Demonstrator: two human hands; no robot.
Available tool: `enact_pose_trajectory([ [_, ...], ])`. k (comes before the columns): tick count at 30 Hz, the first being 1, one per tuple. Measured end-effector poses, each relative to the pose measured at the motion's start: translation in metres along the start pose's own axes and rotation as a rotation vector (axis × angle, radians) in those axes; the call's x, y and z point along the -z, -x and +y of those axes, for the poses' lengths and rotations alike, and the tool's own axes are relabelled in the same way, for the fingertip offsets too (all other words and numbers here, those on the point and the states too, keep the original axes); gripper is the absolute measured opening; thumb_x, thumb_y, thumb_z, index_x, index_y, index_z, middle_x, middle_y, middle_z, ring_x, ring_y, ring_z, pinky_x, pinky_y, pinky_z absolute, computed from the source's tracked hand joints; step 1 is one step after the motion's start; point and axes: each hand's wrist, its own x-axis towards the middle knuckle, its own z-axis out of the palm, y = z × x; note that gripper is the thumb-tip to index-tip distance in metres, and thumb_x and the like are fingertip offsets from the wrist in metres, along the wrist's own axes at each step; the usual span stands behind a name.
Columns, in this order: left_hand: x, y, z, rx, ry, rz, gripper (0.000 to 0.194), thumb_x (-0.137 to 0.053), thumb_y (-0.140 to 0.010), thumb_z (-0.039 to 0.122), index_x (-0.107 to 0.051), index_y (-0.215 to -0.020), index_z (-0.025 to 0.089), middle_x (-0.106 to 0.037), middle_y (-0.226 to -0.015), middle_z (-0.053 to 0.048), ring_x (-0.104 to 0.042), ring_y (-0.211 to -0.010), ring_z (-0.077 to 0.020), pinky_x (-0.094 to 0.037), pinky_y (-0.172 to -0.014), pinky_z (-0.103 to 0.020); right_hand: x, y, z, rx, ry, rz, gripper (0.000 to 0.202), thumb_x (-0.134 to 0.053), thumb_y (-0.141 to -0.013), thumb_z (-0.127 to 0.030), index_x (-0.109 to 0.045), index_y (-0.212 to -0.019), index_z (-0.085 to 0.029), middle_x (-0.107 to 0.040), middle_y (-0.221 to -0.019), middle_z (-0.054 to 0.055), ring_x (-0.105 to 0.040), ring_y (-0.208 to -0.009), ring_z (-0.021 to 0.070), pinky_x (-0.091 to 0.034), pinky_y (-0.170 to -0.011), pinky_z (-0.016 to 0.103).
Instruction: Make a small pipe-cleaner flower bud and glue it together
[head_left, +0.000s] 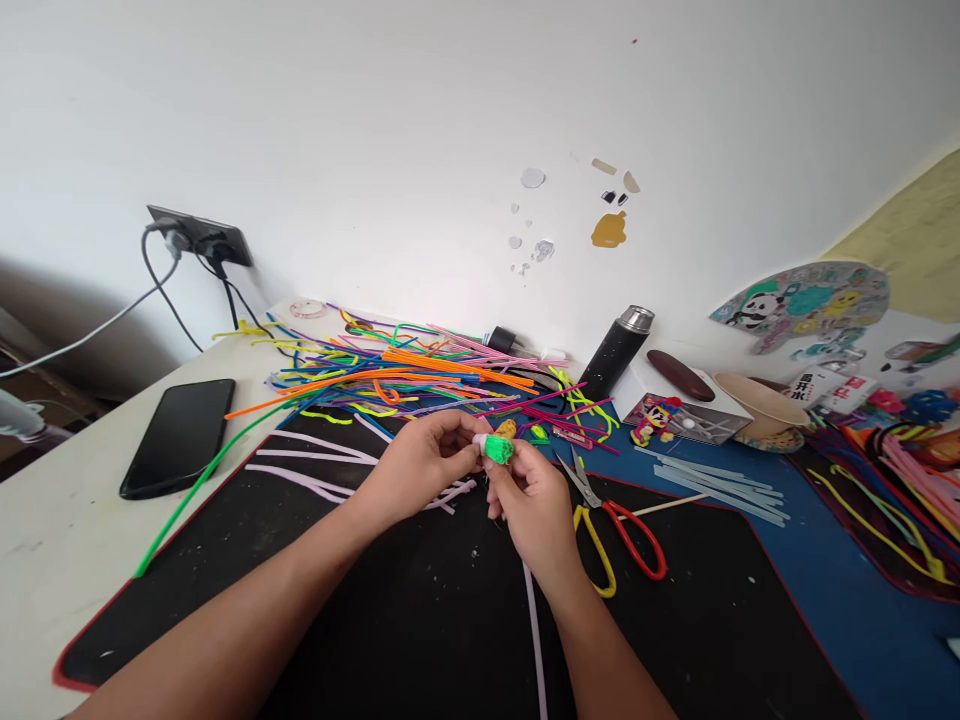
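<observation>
Just above a black mat (420, 640), both of my hands meet at a small craft piece of green fuzzy pipe cleaner (498, 449) with a pale lilac end. My left hand (424, 460) pinches the pale end between thumb and fingers. From the other side, my right hand (534, 495) has its fingers closed around the green part. Behind it shows a bit of orange-yellow fuzz (508, 429); whether it is joined to the piece I cannot tell. A lilac pipe cleaner (534, 640) runs down the mat below my right hand.
Scissors (600, 505) with red and yellow handles lie open to the right. Colourful pipe cleaners (420, 365) are heaped along the wall. Glue sticks (720, 485), a black flask (616, 352), a tissue box (679, 400) and a phone (178, 437) surround the mat.
</observation>
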Motion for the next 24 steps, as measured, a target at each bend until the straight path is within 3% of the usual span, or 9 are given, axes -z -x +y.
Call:
enact_pose_trajectory([
  [11, 0.0016, 0.0028, 0.0014, -0.034, -0.018, -0.052, 0.034, -0.077, -0.090, 0.044, -0.070, -0.108, 0.016, -0.075, -0.100, -0.008, -0.071, -0.089, -0.0216, -0.058, -0.080, -0.034, -0.0011, 0.0026, -0.0038, -0.007, -0.050, -0.010, 0.036, -0.071, -0.094, -0.055, -0.069, -0.101, -0.020, -0.059, -0.060, -0.005, -0.055, -0.048, 0.0121, -0.043, -0.048, 0.024],
  [24, 0.0022, 0.0024, 0.0019, -0.046, -0.051, -0.028, 0.034, -0.076, -0.090, 0.045, -0.074, -0.104, 0.015, -0.077, -0.098, -0.008, -0.073, -0.087, -0.0212, -0.058, -0.080, -0.031, -0.0006, 0.0014, -0.0022, -0.007, -0.060, -0.022, 0.034, -0.070, -0.095, -0.053, -0.068, -0.104, -0.020, -0.059, -0.061, -0.005, -0.055, -0.048, 0.0127, -0.044, -0.049, 0.025],
])
